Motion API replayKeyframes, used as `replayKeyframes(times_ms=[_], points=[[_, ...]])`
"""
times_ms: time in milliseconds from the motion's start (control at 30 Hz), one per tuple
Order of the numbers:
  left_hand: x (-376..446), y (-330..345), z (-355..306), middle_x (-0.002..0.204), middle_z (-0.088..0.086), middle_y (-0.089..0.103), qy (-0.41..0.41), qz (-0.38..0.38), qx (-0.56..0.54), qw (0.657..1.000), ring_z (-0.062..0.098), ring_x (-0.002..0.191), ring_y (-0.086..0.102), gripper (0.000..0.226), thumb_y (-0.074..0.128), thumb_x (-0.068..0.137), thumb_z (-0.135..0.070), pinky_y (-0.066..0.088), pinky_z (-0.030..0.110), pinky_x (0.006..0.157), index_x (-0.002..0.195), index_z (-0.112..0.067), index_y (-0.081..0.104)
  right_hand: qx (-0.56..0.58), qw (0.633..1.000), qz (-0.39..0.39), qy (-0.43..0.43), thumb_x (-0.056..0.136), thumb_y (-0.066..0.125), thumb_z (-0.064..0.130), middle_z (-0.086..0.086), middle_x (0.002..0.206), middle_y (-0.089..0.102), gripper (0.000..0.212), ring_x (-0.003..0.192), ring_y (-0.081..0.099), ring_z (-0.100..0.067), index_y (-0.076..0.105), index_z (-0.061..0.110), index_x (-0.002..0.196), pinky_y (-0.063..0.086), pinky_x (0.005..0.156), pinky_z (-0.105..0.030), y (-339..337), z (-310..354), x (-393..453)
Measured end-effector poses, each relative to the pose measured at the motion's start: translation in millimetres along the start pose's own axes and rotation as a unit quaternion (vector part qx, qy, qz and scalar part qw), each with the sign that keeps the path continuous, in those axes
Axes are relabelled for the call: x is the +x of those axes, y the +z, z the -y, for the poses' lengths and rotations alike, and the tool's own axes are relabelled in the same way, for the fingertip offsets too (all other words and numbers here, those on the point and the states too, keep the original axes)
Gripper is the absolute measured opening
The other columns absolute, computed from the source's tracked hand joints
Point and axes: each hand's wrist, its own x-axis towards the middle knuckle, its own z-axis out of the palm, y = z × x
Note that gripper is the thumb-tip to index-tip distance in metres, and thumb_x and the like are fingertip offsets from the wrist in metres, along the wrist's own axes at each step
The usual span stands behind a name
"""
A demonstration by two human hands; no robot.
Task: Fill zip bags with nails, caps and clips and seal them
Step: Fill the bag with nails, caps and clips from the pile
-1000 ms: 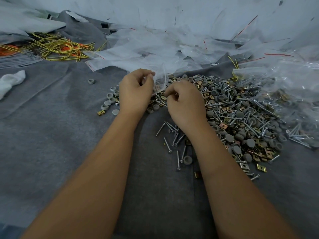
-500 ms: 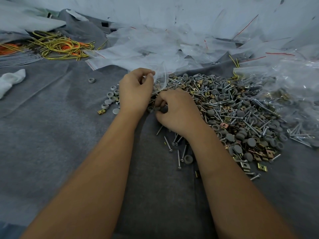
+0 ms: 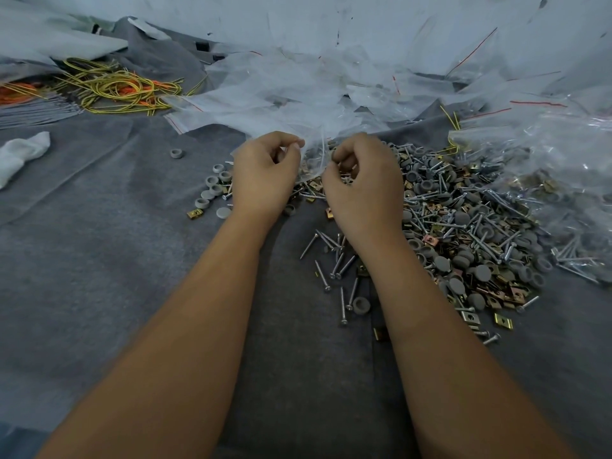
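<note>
My left hand [image 3: 263, 175] pinches the edge of a small clear zip bag [image 3: 314, 157] that hangs between both hands. My right hand [image 3: 362, 190] is curled at the bag's other side, fingers closed on small hardware pieces at its mouth; what exactly it holds is hidden. A big pile of silver nails, grey caps and brass clips [image 3: 470, 226] spreads to the right of my right hand. Loose nails [image 3: 334, 263] lie under my right wrist. A few grey caps [image 3: 212, 190] sit left of my left hand.
A heap of empty clear zip bags [image 3: 298, 94] lies behind the hands. Filled bags [image 3: 546, 167] are stacked at the right. Yellow and orange wires [image 3: 116, 86] lie at the far left, a white cloth [image 3: 20, 154] at the left edge. Grey felt [image 3: 99, 260] covers the surface.
My right hand dipped toward the loose pieces near my left hand, then rose back up to the mouth of the bag. My left hand stayed on the bag.
</note>
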Motion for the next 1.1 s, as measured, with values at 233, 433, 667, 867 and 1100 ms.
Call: replayKeyframes(times_ms=[233, 433, 667, 867, 1100], points=[[-1.4, 0.4, -0.6, 0.073, 0.009, 0.066, 0.015, 0.028, 0.018, 0.999, 0.004, 0.057, 0.049, 0.016, 0.056, 0.093, -0.012, 0.042, 0.025, 0.060, 0.093, -0.018, 0.071, -0.027, 0.997, 0.044, -0.051, 0.086, 0.062, 0.008, -0.007, 0.093, 0.067, 0.013, 0.091, 0.058, -0.026, 0.071, 0.007, 0.095, 0.045, 0.085, -0.039, 6.0, -3.2, -0.5], [0.0, 1.0, 1.6, 0.072, 0.001, 0.064, 0.010, 0.009, 0.009, 1.000, 0.001, 0.057, 0.049, 0.017, 0.054, 0.094, -0.012, 0.041, 0.018, 0.058, 0.092, -0.021, 0.068, -0.021, 0.997, 0.055, -0.042, 0.085, 0.059, 0.003, -0.008, 0.095, 0.066, 0.018, 0.094, 0.058, -0.027, 0.069, 0.005, 0.101, 0.048, 0.086, -0.045, 4.7, -4.4, -0.9], [4.8, -2.4, 3.7, 0.060, -0.008, 0.054, -0.009, -0.054, -0.002, 0.998, -0.001, 0.046, 0.043, 0.018, 0.053, 0.092, -0.010, 0.033, 0.015, 0.050, 0.095, -0.014, 0.071, -0.005, 0.988, 0.149, -0.044, 0.075, 0.060, 0.010, -0.002, 0.085, 0.062, 0.010, 0.087, 0.054, -0.022, 0.064, 0.010, 0.083, 0.046, 0.080, -0.040, 4.9, 1.3, -5.9], [5.0, -1.7, 3.5, 0.066, -0.007, 0.059, -0.015, -0.056, -0.003, 0.998, -0.002, 0.051, 0.046, 0.018, 0.054, 0.092, -0.011, 0.036, 0.016, 0.054, 0.092, -0.017, 0.070, -0.108, 0.937, 0.320, -0.089, 0.080, 0.066, 0.030, -0.005, 0.094, 0.060, 0.022, 0.098, 0.052, -0.024, 0.069, 0.016, 0.096, 0.043, 0.084, -0.038, 11.4, -0.5, -6.0], [4.8, -1.7, 4.0, 0.062, -0.006, 0.056, -0.014, -0.056, -0.010, 0.998, -0.001, 0.047, 0.041, 0.017, 0.054, 0.093, -0.010, 0.033, 0.015, 0.050, 0.092, -0.016, 0.070, -0.065, 0.938, 0.335, -0.059, 0.076, 0.065, 0.018, 0.000, 0.092, 0.060, 0.014, 0.091, 0.057, -0.020, 0.069, 0.020, 0.089, 0.050, 0.080, -0.039, 10.6, -0.6, -6.3]])
